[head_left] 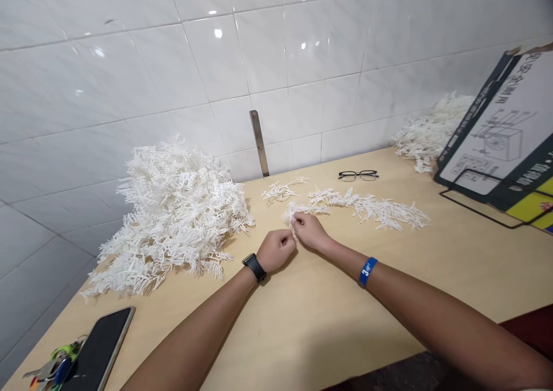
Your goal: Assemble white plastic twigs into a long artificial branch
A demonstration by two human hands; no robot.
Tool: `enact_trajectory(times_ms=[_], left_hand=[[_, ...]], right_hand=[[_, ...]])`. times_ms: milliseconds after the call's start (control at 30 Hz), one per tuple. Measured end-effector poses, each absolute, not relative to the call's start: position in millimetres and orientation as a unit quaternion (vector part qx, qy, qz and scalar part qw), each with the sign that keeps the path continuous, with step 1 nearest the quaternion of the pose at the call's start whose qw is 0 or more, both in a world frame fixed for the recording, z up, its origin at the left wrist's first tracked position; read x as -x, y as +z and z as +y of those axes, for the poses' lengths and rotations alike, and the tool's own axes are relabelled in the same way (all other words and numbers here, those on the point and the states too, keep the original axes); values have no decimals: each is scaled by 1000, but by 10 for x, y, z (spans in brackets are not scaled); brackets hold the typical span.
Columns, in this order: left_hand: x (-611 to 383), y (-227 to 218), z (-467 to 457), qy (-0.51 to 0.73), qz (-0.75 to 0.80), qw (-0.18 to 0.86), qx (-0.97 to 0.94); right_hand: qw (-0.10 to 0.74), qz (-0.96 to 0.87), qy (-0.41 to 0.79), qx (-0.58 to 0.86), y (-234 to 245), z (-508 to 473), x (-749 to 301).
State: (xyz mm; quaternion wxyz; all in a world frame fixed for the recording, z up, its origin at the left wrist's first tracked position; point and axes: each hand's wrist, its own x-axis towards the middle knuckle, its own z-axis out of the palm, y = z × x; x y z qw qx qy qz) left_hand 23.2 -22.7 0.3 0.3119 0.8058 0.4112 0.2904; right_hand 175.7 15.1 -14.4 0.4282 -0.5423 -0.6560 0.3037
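My left hand [276,249], with a black watch on its wrist, is closed in a pinch on the near end of a white plastic sprig [302,209]. My right hand [310,231], a blue band on its wrist, pinches the same sprig right beside it. Both hands rest on the wooden table [328,310], fingertips almost touching. The sprig is the near end of a row of white plastic sprigs [371,207] laid out to the right. A small separate sprig [280,190] lies just behind the hands.
A big heap of white plastic sprigs [173,218] fills the table's left side against the tiled wall. A smaller heap [432,129] sits at the far right beside a printed cardboard box [501,132]. Eyeglasses [358,175] lie near the wall. A phone [101,348] and keys [56,368] lie at the near left.
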Motion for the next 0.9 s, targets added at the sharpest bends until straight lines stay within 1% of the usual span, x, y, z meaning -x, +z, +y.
enact_trajectory(times_ms=[67,100,200,333,467,533,700,900], left_hand=[[-260,4,-286,269,367,330,-827],[-271,3,-299,275,374,336,-820],[-276,0,-263,341,426,371,-752],[-248,1,-195,395,453,345,-721],[-243,14,-205,414,456,304,-727],[-246,16,-203,413,471,294,-722],[-247,-15,-176,389,486,311,-718],[-264,-28,-202,367,488,258,-749]], right_hand=[[430,-650,313,542,-135,192,-1807],[426,-655,324,533,-129,201,-1825],[394,-689,371,483,-100,172,-1847],[348,-720,423,427,-49,82,-1870],[324,-728,474,374,-18,48,-1941],[325,-717,491,374,-14,49,-1965],[339,-664,535,398,10,48,-1957],[333,-634,543,438,-1,35,-1902]])
